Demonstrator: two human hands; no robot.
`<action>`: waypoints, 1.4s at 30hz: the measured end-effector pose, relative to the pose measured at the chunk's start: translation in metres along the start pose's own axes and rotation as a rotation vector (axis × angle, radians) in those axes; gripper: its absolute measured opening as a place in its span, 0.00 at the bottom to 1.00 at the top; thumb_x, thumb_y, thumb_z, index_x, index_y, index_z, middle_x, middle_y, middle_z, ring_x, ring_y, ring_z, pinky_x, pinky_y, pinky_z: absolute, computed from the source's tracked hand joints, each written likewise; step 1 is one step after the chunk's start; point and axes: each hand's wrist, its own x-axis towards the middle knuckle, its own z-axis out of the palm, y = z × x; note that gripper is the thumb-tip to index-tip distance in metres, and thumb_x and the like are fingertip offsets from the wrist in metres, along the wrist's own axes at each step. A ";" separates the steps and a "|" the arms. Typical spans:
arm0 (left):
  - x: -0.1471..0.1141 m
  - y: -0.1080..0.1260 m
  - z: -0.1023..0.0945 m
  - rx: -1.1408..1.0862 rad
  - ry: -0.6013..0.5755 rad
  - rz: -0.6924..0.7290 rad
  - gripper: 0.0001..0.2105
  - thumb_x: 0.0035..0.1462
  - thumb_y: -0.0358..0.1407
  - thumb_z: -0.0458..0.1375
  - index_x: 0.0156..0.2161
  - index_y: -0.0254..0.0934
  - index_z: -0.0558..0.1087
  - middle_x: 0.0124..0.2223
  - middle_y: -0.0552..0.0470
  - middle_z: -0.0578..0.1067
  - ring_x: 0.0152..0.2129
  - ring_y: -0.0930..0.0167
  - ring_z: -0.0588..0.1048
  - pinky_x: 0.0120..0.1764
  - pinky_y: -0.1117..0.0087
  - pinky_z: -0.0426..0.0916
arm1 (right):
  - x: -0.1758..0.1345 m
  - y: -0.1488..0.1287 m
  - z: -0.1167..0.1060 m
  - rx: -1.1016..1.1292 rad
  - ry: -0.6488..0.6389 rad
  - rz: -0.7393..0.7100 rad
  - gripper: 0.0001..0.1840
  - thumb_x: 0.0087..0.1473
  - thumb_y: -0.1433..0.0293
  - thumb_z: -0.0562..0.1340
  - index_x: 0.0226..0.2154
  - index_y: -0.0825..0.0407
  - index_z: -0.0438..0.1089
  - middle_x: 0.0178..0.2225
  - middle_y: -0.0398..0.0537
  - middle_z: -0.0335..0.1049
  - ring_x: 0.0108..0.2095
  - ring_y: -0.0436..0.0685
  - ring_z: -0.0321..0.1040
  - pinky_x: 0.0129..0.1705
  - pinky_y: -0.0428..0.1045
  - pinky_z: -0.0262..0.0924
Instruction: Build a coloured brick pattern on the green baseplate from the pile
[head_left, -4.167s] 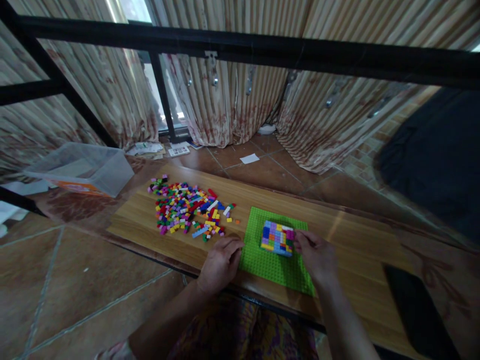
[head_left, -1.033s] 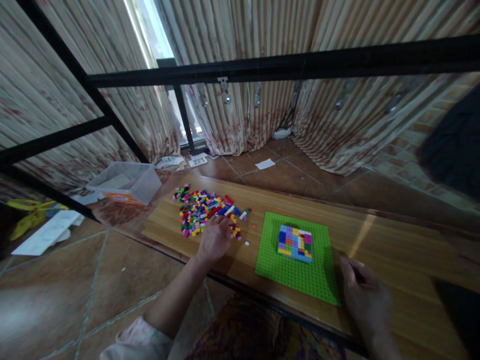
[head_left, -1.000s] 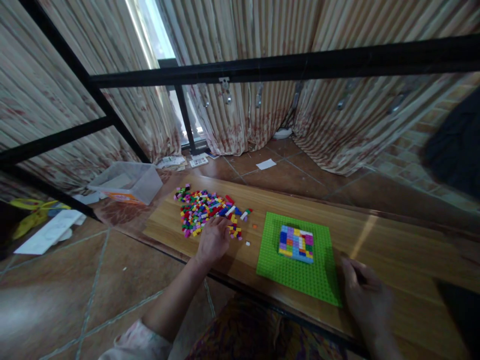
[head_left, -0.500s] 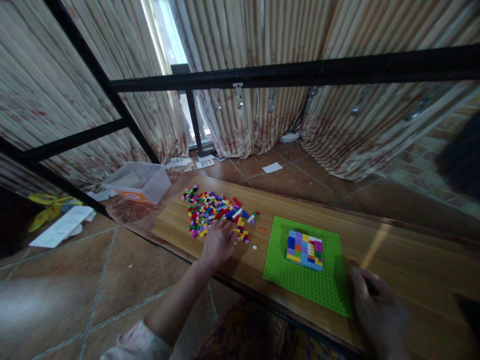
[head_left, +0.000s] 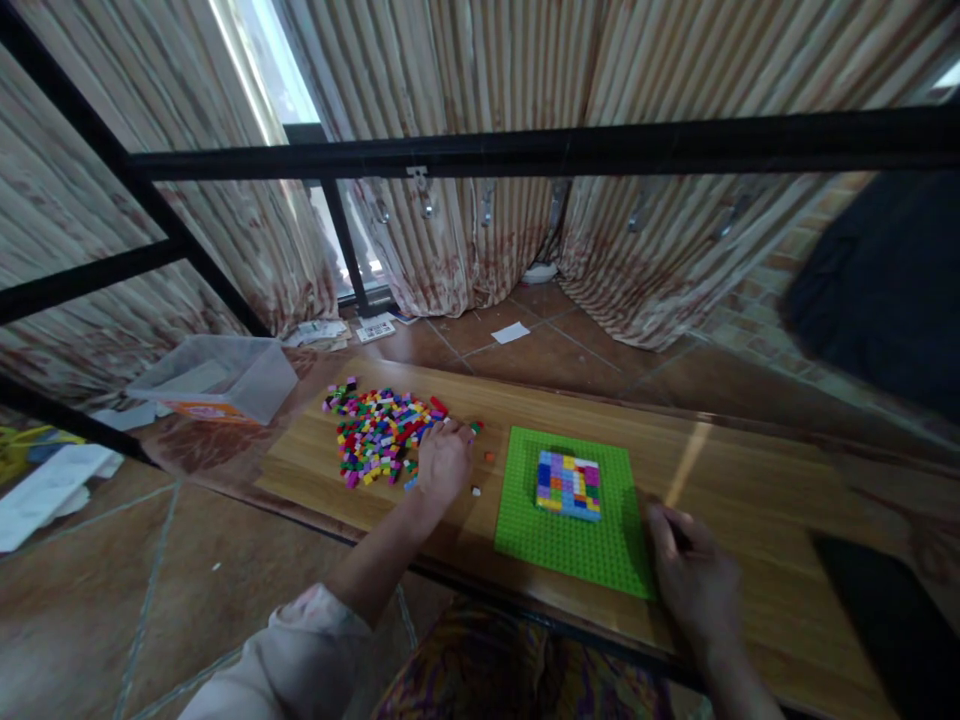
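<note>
My left hand (head_left: 444, 465) is at the right side of a heap of small coloured toy bricks (head_left: 375, 435), its fingers bent down and drawn together. The fingertips are hidden, so I cannot see what they hold. On the wooden board lies a green studded baseplate (head_left: 525, 535), bearing a flat block of multicoloured bricks (head_left: 568, 485). Beside the baseplate's right edge rests my right hand (head_left: 694, 570), fingers curled in; whatever is inside is out of sight. An orange brick (head_left: 489, 456) and a white brick (head_left: 476, 491) lie between the heap and the baseplate.
The wooden board (head_left: 739, 480) runs across in front of me. A dark flat object (head_left: 877, 610) lies at its right end. Past the left end stands a clear plastic box (head_left: 259, 385). A black metal rail (head_left: 525, 153) crosses before striped curtains (head_left: 480, 70).
The view has swung to the right, so the scene sits further left. My left hand has shifted rightwards over the heap's right side. My right hand stays by the baseplate, still curled.
</note>
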 end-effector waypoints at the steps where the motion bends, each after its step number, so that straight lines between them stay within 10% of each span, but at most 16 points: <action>1: -0.002 -0.002 0.001 0.000 -0.006 0.008 0.10 0.61 0.28 0.52 0.37 0.37 0.76 0.40 0.45 0.77 0.40 0.63 0.73 0.46 0.62 0.66 | 0.000 0.000 0.000 0.004 0.002 -0.010 0.23 0.52 0.50 0.58 0.33 0.51 0.76 0.38 0.54 0.78 0.40 0.64 0.73 0.41 0.53 0.63; 8: -0.010 0.005 -0.005 -0.059 0.009 0.061 0.07 0.60 0.28 0.54 0.36 0.39 0.75 0.39 0.47 0.76 0.40 0.64 0.72 0.46 0.62 0.66 | -0.001 -0.001 0.001 0.020 0.008 -0.038 0.24 0.53 0.49 0.57 0.33 0.51 0.76 0.37 0.54 0.78 0.38 0.63 0.73 0.40 0.52 0.63; 21: 0.011 0.108 0.001 -0.361 -0.018 0.458 0.08 0.64 0.32 0.53 0.39 0.40 0.75 0.38 0.51 0.76 0.39 0.68 0.72 0.48 0.62 0.63 | -0.002 -0.003 0.003 0.081 -0.001 -0.066 0.28 0.53 0.45 0.56 0.33 0.53 0.76 0.36 0.55 0.77 0.37 0.61 0.73 0.41 0.52 0.63; 42: 0.012 0.110 0.017 -0.283 -0.004 0.483 0.08 0.62 0.30 0.52 0.43 0.37 0.72 0.38 0.49 0.77 0.38 0.66 0.71 0.48 0.61 0.61 | -0.003 -0.008 0.000 0.075 -0.009 -0.096 0.24 0.55 0.50 0.57 0.33 0.53 0.75 0.36 0.54 0.77 0.38 0.61 0.73 0.41 0.51 0.63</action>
